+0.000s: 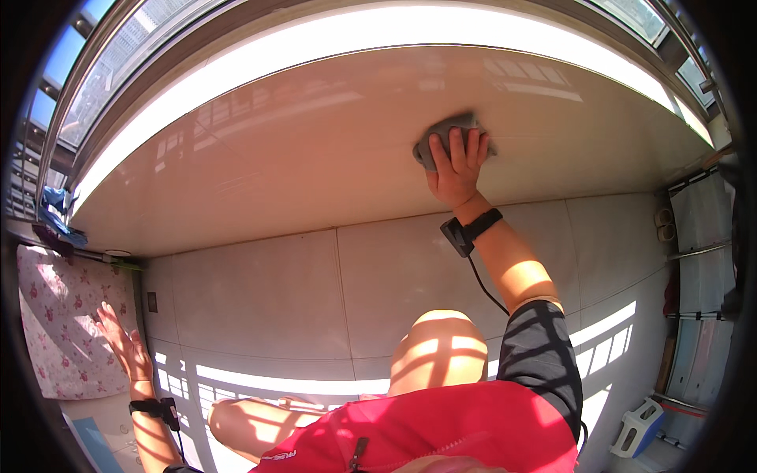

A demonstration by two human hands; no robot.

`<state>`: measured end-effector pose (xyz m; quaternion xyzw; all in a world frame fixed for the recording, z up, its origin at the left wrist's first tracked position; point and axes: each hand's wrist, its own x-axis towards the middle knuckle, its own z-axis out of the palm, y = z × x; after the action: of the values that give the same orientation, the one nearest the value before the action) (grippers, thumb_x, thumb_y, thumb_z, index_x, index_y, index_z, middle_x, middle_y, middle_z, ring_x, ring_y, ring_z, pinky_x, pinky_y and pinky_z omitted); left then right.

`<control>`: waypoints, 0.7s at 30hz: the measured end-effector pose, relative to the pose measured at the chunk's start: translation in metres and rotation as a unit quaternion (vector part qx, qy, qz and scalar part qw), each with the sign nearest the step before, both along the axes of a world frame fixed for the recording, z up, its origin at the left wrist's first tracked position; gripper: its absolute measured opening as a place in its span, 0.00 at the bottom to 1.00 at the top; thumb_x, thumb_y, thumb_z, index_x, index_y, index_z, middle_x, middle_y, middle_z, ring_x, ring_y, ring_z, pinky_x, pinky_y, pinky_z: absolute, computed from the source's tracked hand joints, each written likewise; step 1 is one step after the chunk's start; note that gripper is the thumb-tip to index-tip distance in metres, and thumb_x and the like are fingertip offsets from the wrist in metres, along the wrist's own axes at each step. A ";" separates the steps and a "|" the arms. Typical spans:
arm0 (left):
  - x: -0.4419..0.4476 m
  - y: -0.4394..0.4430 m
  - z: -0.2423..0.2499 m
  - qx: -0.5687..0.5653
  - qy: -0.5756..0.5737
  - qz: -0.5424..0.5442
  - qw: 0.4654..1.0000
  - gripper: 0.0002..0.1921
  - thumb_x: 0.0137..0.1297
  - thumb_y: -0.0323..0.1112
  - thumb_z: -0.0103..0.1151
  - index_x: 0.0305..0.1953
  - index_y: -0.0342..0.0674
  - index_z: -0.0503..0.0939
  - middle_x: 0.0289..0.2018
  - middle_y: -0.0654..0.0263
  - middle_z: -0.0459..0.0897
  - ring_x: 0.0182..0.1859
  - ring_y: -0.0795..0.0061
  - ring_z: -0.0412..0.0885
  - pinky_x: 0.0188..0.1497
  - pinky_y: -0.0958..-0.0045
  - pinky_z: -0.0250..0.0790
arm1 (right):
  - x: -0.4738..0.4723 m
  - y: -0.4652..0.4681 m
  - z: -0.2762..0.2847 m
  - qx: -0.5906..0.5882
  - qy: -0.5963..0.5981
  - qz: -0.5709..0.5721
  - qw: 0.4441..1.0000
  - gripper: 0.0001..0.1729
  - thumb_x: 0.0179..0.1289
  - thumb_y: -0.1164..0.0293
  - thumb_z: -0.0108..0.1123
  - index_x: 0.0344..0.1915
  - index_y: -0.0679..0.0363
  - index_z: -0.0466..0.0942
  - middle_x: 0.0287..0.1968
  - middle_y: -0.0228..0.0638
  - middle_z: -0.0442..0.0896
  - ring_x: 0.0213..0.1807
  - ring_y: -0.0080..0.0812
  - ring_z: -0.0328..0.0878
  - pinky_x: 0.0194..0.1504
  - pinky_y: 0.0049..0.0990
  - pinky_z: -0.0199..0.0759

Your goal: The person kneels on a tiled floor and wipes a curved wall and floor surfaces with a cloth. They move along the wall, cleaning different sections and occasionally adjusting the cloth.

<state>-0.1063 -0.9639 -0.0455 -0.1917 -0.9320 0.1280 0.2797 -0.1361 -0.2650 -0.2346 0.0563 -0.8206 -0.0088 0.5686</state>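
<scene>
My right hand (pixel 458 162) presses a grey cloth (pixel 440 133) flat against the glossy tiled wall (pixel 284 148) below the window ledge. Its fingers are spread over the cloth, which is bunched beneath them and sticks out at both sides. On that wrist is a black strap with a small device and cable. Far to the left, my left hand (pixel 124 343) holds nothing, its fingers apart, at the edge of a pink floral cloth (pixel 74 325); whether it touches that cloth I cannot tell. A similar strap and device sit on the left wrist.
The sunlit window ledge (pixel 378 26) runs above the wall, with metal rails at both sides. Blue cloths (pixel 62 219) hang at the left corner. Grey floor tiles (pixel 266 295) lie below. A shelving rack (pixel 701 254) and a blue and white plastic stool (pixel 639 427) stand at the right.
</scene>
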 end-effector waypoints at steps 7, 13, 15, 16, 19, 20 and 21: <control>0.146 -0.189 -0.136 0.026 -0.073 0.230 0.970 0.31 0.72 0.32 0.45 0.74 0.39 0.51 0.75 0.54 0.50 0.78 0.55 0.44 0.79 0.53 0.32 | -0.095 -0.240 0.013 0.200 -0.046 0.042 0.978 0.28 0.64 0.69 0.53 0.65 0.37 0.71 0.71 0.19 0.63 0.75 0.29 0.52 0.75 0.44 0.42; 0.225 -0.269 -0.251 0.122 -0.155 0.346 0.917 0.36 0.65 0.26 0.53 0.73 0.34 0.52 0.73 0.50 0.55 0.76 0.52 0.48 0.77 0.48 0.37 | -0.164 -0.440 0.024 0.352 -0.165 0.109 0.915 0.30 0.66 0.72 0.51 0.68 0.45 0.68 0.74 0.18 0.58 0.78 0.28 0.46 0.78 0.38 0.36; 0.235 -0.298 -0.313 0.128 -0.179 0.296 0.930 0.40 0.63 0.29 0.58 0.73 0.32 0.50 0.72 0.46 0.54 0.76 0.49 0.48 0.77 0.49 0.39 | -0.186 -0.498 0.031 0.399 -0.202 0.129 0.885 0.30 0.66 0.75 0.50 0.69 0.48 0.67 0.75 0.17 0.56 0.78 0.27 0.45 0.79 0.37 0.35; 0.226 -0.296 -0.328 0.185 -0.227 0.329 0.898 0.42 0.62 0.33 0.60 0.73 0.31 0.49 0.72 0.44 0.53 0.76 0.48 0.47 0.77 0.50 0.39 | -0.198 -0.518 0.035 0.416 -0.216 0.133 0.873 0.30 0.66 0.75 0.50 0.69 0.49 0.66 0.75 0.17 0.56 0.78 0.27 0.45 0.79 0.37 0.34; 0.162 -0.287 -0.345 0.227 -0.395 0.458 0.763 0.52 0.58 0.47 0.67 0.74 0.31 0.44 0.73 0.44 0.50 0.76 0.47 0.45 0.77 0.52 0.41 | -0.198 -0.534 0.050 0.453 -0.305 0.141 0.826 0.32 0.64 0.76 0.51 0.69 0.48 0.66 0.75 0.17 0.57 0.79 0.27 0.44 0.79 0.38 0.35; 0.152 -0.297 -0.366 0.197 -0.397 0.472 0.762 0.55 0.56 0.51 0.68 0.74 0.33 0.43 0.74 0.45 0.48 0.76 0.47 0.46 0.77 0.52 0.43 | -0.193 -0.526 0.066 0.459 -0.346 0.146 0.805 0.32 0.64 0.76 0.51 0.69 0.47 0.66 0.75 0.18 0.57 0.79 0.28 0.44 0.79 0.39 0.36; 0.144 -0.305 -0.392 0.168 -0.401 0.479 0.762 0.59 0.53 0.55 0.70 0.75 0.34 0.41 0.74 0.46 0.47 0.76 0.48 0.47 0.76 0.52 0.44 | -0.188 -0.500 0.078 0.462 -0.318 0.150 0.814 0.32 0.64 0.76 0.52 0.68 0.45 0.68 0.75 0.19 0.59 0.78 0.29 0.48 0.77 0.41 0.40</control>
<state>0.0373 -1.2692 -0.4374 0.2962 -0.9360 -0.0019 -0.1900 -0.3238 -0.7647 -0.1569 0.4341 -0.8366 -0.2832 0.1771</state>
